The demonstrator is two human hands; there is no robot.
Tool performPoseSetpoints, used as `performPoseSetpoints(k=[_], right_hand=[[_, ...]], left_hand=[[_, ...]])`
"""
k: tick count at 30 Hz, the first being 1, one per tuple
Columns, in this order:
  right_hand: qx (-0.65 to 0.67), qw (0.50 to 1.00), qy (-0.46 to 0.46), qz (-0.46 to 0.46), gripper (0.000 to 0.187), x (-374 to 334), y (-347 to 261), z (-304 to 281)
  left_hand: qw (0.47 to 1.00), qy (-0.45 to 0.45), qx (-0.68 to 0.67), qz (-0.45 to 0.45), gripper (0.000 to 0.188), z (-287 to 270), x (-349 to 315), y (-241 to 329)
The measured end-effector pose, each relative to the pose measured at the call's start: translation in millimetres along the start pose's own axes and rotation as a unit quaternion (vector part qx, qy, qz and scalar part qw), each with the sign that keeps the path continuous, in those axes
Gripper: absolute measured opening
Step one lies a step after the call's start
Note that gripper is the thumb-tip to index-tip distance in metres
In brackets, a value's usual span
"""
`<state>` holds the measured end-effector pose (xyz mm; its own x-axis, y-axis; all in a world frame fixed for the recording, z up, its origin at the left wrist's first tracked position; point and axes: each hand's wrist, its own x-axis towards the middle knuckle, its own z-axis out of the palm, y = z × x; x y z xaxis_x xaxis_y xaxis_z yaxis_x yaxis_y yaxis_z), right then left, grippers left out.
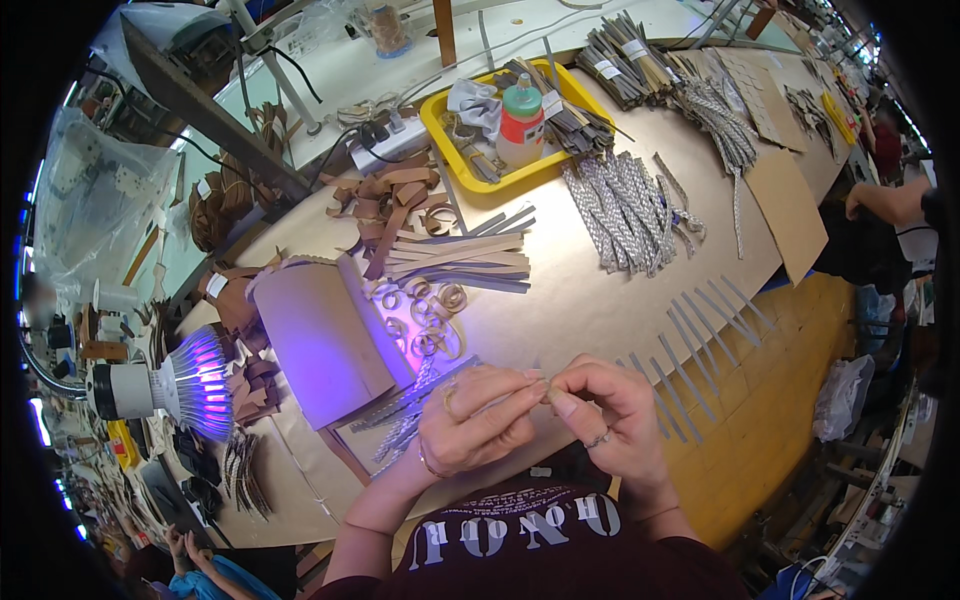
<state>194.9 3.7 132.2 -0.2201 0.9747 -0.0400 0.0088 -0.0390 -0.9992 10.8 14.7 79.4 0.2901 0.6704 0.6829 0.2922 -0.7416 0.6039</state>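
Close to my body, over the table's near edge, my left hand (480,420) and my right hand (612,415) meet fingertip to fingertip. Both are closed in a pinch around something small and thin, mostly covered by the fingers; its kind cannot be made out. Just beyond my left hand lie braided grey strips (400,408) and several curled tan strips (428,312) under purple light. Thin grey strips (686,378) lie in a spaced row along the table's edge, to the right of my right hand.
A purple-glowing lamp (190,385) stands at left beside a brown cardboard box (318,345). Farther back are a yellow tray (468,186) with a red-labelled bottle (521,125), flat strips (460,262), braided bundles (622,215) and brown straps (395,205). Other people's hands show at the far left and right.
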Motion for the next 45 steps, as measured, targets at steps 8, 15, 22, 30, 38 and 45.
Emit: performPoseSetpoints(k=[8,15,22,30,38,45], right_hand=[[-0.022,1.000,0.016,0.004,0.007,-0.8,4.5,1.3],[-0.088,0.994,0.034,-0.058,0.007,0.8,7.4,8.3],[-0.089,0.994,0.029,-0.051,0.007,-0.1,5.4,7.9],[-0.111,0.991,0.035,-0.066,0.007,0.9,8.1,9.2],[-0.146,0.982,0.051,-0.104,0.008,3.3,7.5,14.7],[-0.149,0.980,0.064,-0.112,0.008,3.8,11.1,16.7]], left_hand=[[0.971,-0.002,-0.147,-0.187,0.029,-2.3,1.4,9.8],[0.960,0.015,-0.155,-0.232,0.022,-2.0,2.7,8.7],[0.987,0.023,-0.061,-0.148,0.022,-2.5,8.1,11.8],[0.956,0.017,-0.156,-0.248,0.021,-3.4,5.9,11.2],[0.940,-0.012,-0.189,-0.284,0.018,-10.6,8.6,8.8],[0.926,0.017,-0.211,-0.311,0.017,-5.8,6.4,11.4]])
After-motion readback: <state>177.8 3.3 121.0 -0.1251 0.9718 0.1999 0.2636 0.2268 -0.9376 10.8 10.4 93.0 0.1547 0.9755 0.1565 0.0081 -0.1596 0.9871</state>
